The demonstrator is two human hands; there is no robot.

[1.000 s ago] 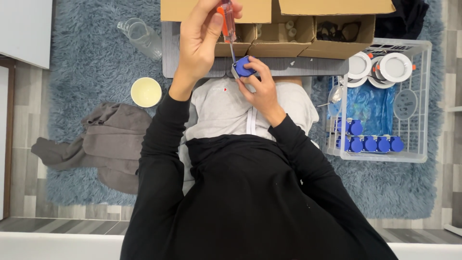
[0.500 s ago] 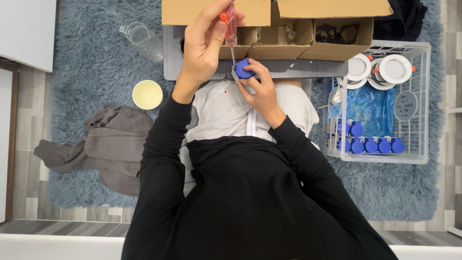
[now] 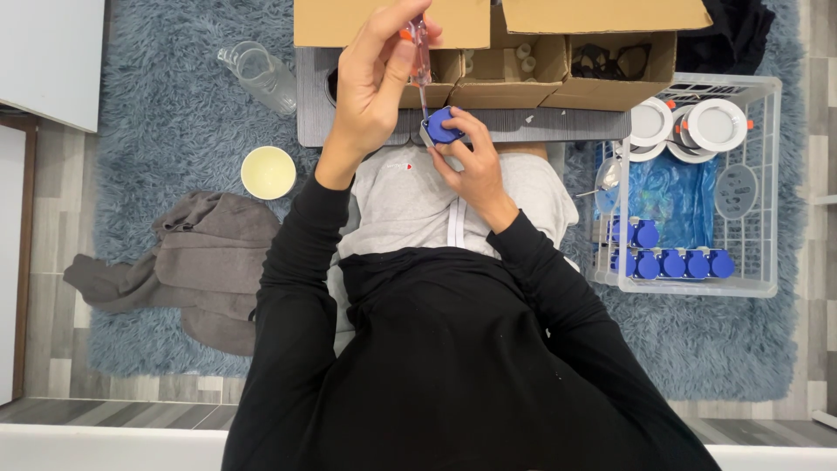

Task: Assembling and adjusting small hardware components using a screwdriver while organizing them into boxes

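Observation:
My left hand (image 3: 370,87) is raised over my lap and grips a screwdriver (image 3: 421,54) with a clear red handle, held nearly upright. Its tip rests on a small round blue part (image 3: 443,127). My right hand (image 3: 472,166) holds that blue part from below, fingers wrapped around its edge, just in front of a grey board (image 3: 540,126). Both arms are in black sleeves.
Open cardboard boxes (image 3: 602,61) with small items stand behind the board. At the right, a white basket (image 3: 769,187) holds white round fittings, several blue parts and a blue bag. A clear bottle (image 3: 261,77), a pale cup (image 3: 268,172) and grey cloth (image 3: 196,262) lie on the blue rug at the left.
My left hand has shifted slightly around the screwdriver handle while the tip stays on the blue part. My right hand has barely moved.

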